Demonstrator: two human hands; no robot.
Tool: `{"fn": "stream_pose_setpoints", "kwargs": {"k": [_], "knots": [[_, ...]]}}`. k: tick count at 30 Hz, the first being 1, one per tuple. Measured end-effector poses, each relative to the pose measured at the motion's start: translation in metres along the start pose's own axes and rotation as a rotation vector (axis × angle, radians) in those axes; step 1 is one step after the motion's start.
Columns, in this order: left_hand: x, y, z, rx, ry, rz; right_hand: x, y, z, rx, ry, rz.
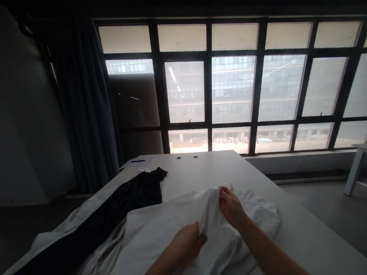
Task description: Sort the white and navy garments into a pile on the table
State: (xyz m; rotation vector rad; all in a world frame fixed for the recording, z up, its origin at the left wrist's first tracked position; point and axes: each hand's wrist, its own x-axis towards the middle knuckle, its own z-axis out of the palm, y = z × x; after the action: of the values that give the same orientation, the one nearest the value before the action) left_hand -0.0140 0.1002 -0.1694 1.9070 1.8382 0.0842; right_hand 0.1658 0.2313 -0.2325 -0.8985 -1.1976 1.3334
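A white cloth garment (160,229) lies spread and rumpled over the near part of the table. My right hand (231,207) pinches a raised fold of it near its far edge. Closer to me, my left hand (188,241) is closed on the same fabric, with thumb and fingers gripping a fold. Between the two hands the cloth is lifted into creases. The garment's exact kind cannot be made out. Just left of it lies a black garment (124,205), stretched lengthwise along the table, on top of more pale cloth (78,216).
The white table (222,166) has two round dark grommets near its far end. A blue pen (138,161) rests on paper at the far left corner. Beyond stand large windows and a dark blue curtain (84,104). Another white table (357,164) is at the right.
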Motion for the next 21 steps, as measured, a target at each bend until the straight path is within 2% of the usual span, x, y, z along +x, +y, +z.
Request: {"fn": "stream_pose_setpoints", "kwargs": {"k": [2, 5, 9, 11, 14, 16, 18, 21], "knots": [[0.006, -0.009, -0.019, -0.104, 0.046, -0.002, 0.003, -0.006, -0.007, 0.06, 0.005, -0.014], [0.01, -0.028, -0.06, -0.259, 0.157, -0.062, 0.009, -0.012, -0.018, 0.028, -0.01, -0.023], [-0.004, -0.063, -0.112, -0.386, 0.246, -0.118, 0.012, -0.01, -0.033, -0.258, -0.144, 0.005], [-0.014, -0.082, -0.127, -0.226, 0.243, -0.191, 0.011, -0.005, -0.044, -0.476, -0.243, 0.036], [-0.024, -0.098, -0.134, 0.145, 0.114, -0.341, 0.009, 0.002, -0.067, -0.819, -0.35, 0.13], [-0.026, -0.093, -0.13, 0.234, 0.055, -0.359, 0.01, 0.007, -0.085, -1.018, -0.332, 0.199], [-0.029, -0.073, -0.121, 0.244, 0.032, -0.293, 0.012, 0.012, -0.103, -1.181, -0.249, 0.251], [-0.034, -0.025, -0.094, 0.236, -0.045, -0.082, 0.015, 0.02, -0.124, -1.35, -0.092, 0.316]]}}
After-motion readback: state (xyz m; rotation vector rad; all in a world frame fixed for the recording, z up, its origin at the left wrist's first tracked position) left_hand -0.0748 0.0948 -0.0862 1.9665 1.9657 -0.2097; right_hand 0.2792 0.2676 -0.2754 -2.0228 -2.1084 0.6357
